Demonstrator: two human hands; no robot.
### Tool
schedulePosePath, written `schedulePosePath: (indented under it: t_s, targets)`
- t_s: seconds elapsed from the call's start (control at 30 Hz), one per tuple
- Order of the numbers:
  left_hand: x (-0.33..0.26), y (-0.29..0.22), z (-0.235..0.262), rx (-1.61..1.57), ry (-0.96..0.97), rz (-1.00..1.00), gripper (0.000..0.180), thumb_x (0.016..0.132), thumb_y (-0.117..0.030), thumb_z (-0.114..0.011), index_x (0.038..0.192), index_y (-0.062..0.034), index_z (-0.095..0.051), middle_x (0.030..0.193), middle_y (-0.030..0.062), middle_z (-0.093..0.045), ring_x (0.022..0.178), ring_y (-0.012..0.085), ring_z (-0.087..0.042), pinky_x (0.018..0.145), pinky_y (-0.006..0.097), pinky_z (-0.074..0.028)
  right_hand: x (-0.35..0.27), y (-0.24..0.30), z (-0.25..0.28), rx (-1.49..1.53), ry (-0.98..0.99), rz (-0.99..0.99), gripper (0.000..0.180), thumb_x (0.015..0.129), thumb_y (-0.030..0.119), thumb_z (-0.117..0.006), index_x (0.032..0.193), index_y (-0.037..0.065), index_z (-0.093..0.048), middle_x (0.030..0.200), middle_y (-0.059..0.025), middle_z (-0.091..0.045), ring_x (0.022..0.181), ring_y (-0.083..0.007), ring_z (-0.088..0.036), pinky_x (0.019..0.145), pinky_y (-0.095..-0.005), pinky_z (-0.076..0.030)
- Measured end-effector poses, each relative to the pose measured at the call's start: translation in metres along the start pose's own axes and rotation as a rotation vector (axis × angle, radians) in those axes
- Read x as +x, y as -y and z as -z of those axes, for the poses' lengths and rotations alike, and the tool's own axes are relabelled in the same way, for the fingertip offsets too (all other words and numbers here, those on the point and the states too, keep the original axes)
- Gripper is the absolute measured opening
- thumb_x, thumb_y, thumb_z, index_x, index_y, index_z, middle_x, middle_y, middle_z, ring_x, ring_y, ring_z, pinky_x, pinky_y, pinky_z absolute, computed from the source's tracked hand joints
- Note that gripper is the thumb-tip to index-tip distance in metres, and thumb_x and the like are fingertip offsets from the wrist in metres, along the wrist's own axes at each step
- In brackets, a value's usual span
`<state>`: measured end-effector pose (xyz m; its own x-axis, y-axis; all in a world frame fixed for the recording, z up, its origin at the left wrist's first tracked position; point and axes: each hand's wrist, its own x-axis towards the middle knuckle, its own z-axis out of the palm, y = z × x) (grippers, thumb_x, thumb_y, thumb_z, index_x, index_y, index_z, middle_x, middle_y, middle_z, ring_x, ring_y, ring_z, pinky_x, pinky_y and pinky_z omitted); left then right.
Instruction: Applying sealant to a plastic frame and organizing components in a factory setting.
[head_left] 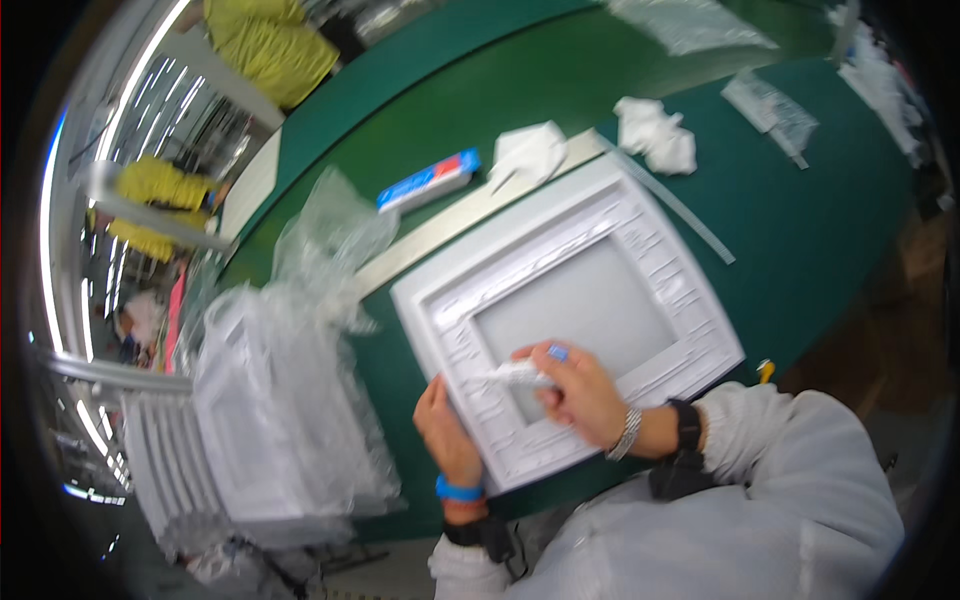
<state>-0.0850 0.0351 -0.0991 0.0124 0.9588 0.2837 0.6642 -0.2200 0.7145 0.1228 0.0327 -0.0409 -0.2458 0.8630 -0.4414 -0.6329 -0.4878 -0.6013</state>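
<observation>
— Frame (570,300), the white moulded one, where was it in the picture?

— It lay in the centre, flat on the green table (820,230), a little turned. At the far left stood a stack of similar frames wrapped in clear plastic (280,420).

— And the hands?

— The left hand (447,430) was at the lower middle, closed on the frame's near left edge. To its right, the right hand (578,392) rested on the frame's lower part, fingers closed around a small white piece (517,375).

— What else was there?

— Above the frame lay a blue and red box (430,180), then crumpled white cloths (655,135) at the upper right.
</observation>
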Motion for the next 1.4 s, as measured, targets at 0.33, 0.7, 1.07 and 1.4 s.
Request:
schedulePosePath:
  t_s: [0.33, 0.7, 1.07, 1.4]
  targets:
    - [-0.008, -0.005, 0.009, -0.081, -0.122, 0.075, 0.046, 0.100, -0.029, -0.028, 0.113, 0.0044, -0.057, 0.116, 0.0160, -0.054, 0.110, 0.0277, -0.046, 0.096, 0.037, -0.034, -0.060, 0.139, 0.085, -0.177, -0.215, 0.705, 0.026, 0.096, 0.034, -0.045, 0.093, 0.009, -0.051, 0.059, -0.0004, -0.046, 0.041, -0.0041, -0.034, 0.036, -0.0186, -0.029]
    - [-0.006, -0.006, 0.001, -0.041, -0.160, 0.058, 0.043, 0.100, -0.028, -0.033, 0.106, 0.0052, -0.059, 0.109, 0.0162, -0.057, 0.102, 0.0264, -0.052, 0.091, 0.035, -0.038, 0.032, 0.239, 0.231, -0.672, -0.548, 0.676, 0.031, 0.092, 0.035, -0.052, 0.095, 0.005, -0.052, 0.057, -0.0059, -0.054, 0.043, -0.0145, -0.051, 0.038, -0.0276, -0.040]
    - [-0.006, -0.019, 0.010, -0.140, -0.215, 0.163, 0.034, 0.098, -0.021, -0.040, 0.102, 0.0055, -0.061, 0.104, 0.0130, -0.060, 0.096, 0.0204, -0.056, 0.087, 0.030, -0.042, 0.021, 0.233, 0.207, -1.494, -0.657, 0.842, 0.033, 0.085, 0.032, -0.061, 0.101, 0.006, -0.050, 0.062, -0.0131, -0.058, 0.057, -0.0326, -0.058, 0.052, -0.0445, -0.043]
    - [-0.009, -0.008, 0.008, -0.180, -0.247, 0.185, 0.031, 0.096, -0.017, -0.042, 0.098, 0.0052, -0.063, 0.100, 0.0120, -0.062, 0.094, 0.0192, -0.057, 0.086, 0.030, -0.043, 0.016, 0.167, 0.180, -1.960, -0.366, 0.647, 0.020, 0.081, 0.017, -0.061, 0.087, 0.004, -0.047, 0.079, -0.0135, -0.057, 0.066, -0.0315, -0.061, 0.056, -0.0435, -0.049]
